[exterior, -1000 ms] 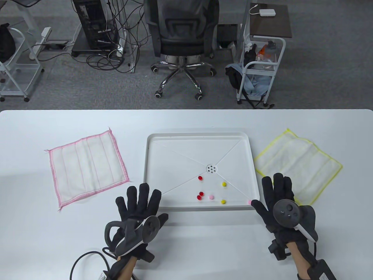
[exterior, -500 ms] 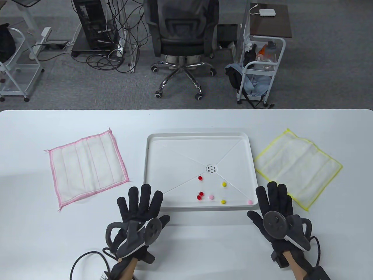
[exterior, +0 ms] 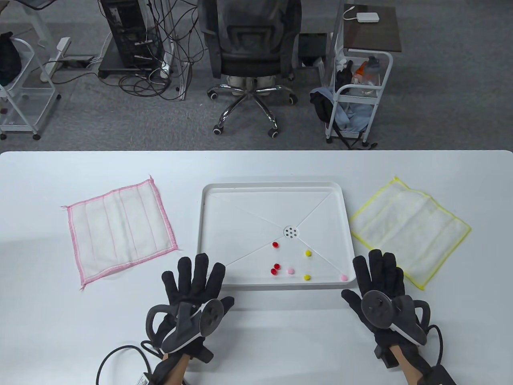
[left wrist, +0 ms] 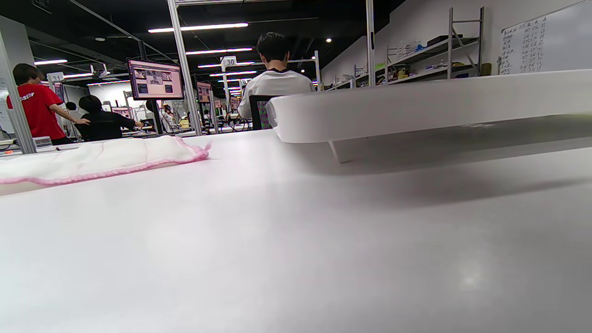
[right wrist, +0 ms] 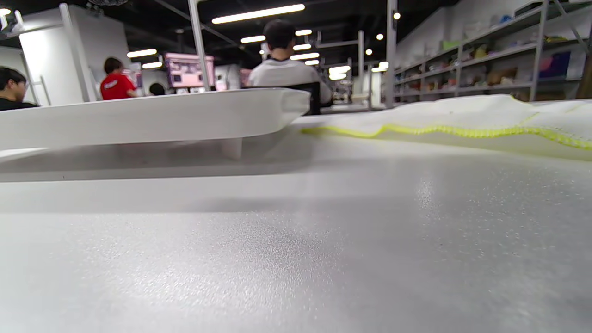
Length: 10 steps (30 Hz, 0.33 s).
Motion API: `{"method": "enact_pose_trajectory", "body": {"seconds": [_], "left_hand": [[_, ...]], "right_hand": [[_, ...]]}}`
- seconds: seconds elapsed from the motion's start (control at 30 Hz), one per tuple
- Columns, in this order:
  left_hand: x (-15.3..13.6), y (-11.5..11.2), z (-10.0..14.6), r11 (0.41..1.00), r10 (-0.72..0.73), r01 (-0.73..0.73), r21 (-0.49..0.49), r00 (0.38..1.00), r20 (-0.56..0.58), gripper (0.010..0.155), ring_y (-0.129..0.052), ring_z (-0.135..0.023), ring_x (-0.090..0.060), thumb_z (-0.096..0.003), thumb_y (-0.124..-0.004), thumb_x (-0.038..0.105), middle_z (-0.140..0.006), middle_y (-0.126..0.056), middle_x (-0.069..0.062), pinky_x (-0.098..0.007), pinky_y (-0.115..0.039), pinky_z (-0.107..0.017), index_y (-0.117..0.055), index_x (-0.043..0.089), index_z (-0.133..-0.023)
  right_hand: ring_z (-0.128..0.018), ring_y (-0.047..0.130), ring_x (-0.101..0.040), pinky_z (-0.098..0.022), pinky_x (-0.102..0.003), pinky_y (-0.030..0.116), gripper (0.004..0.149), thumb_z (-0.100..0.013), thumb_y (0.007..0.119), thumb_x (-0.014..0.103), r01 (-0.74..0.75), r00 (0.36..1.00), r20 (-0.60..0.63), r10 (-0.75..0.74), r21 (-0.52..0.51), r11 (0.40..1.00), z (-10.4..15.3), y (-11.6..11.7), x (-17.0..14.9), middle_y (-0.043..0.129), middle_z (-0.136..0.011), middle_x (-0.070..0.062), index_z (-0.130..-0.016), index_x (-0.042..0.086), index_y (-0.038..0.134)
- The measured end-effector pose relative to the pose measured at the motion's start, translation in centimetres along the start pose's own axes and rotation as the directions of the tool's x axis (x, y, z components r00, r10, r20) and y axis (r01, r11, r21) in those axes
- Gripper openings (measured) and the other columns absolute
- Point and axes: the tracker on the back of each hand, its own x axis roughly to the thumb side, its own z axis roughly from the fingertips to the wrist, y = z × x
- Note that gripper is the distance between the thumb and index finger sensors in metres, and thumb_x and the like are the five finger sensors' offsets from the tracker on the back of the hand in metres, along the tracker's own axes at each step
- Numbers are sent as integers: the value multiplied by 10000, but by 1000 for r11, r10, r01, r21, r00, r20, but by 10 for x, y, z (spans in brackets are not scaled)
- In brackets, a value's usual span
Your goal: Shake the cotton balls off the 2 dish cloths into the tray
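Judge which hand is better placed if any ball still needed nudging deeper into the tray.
Right. The right hand lies flat beside the tray's near right corner, where the pink ball sits by the rim; the left hand is farther off.

Beyond our white rectangular table (exterior: 80,321) we see grey carpet floor (exterior: 441,100). At twelve o'clock stands a black mesh office chair on a chrome star base (exterior: 250,48); at eleven, a black computer tower with tangled cables (exterior: 128,36); at one, a white wheeled metal cart (exterior: 360,104). Long ceiling strip lights (right wrist: 258,14) glow above grey metal shelving (right wrist: 485,55).
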Motion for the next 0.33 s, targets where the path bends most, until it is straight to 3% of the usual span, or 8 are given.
{"method": "enact_pose_trajectory", "body": {"seconds": [0.33], "left_hand": [[1, -1, -1, 1000, -4, 4, -10, 1000, 7, 765, -156, -1099, -433, -508, -459, 739, -1221, -47, -40, -707, -288, -757, -178, 424, -1146]], "right_hand": [[-947, -169, -317, -754, -591, 150, 766, -519, 527, 581, -10, 1000, 1, 10, -4, 1000, 0, 0, 0, -155, -1077, -35, -1072, 280, 91]]}}
